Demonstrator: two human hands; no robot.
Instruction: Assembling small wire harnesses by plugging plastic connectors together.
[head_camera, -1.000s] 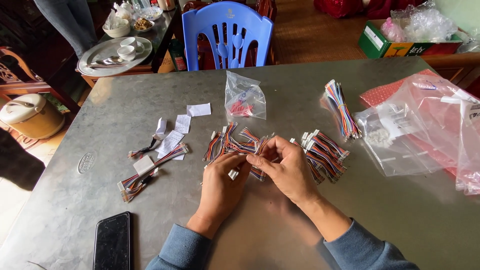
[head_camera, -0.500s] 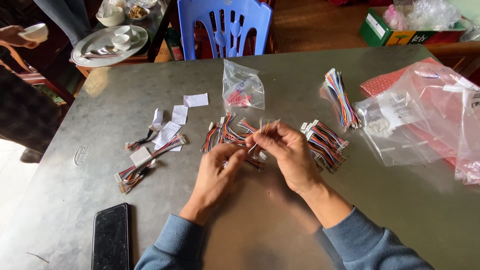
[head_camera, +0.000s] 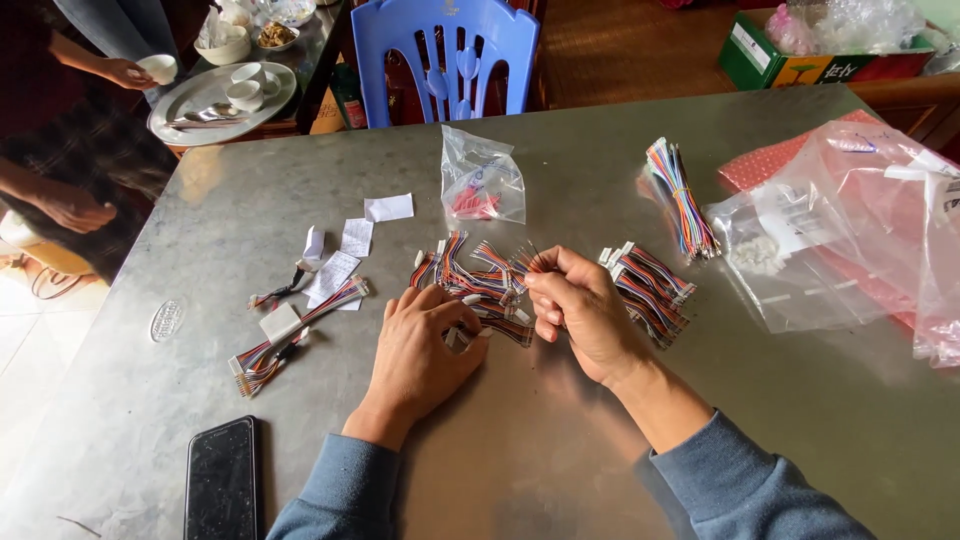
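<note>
Grey metal table (head_camera: 560, 470) holds a loose pile of multicoloured wire harnesses (head_camera: 478, 285) at centre; small clear zip bag (head_camera: 482, 183) behind it, black phone (head_camera: 221, 482) front-left, large clear plastic bags (head_camera: 850, 230) right.

I'm seeing rainbow-striped wires (head_camera: 480, 285), a blue chair (head_camera: 445, 55), white slips (head_camera: 345, 250), a black phone (head_camera: 222, 480) and a grey table (head_camera: 560, 460).

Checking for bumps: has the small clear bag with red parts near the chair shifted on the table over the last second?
No. The bag lies in the same spot, just in front of the blue chair; only the camera view shifted.
</note>
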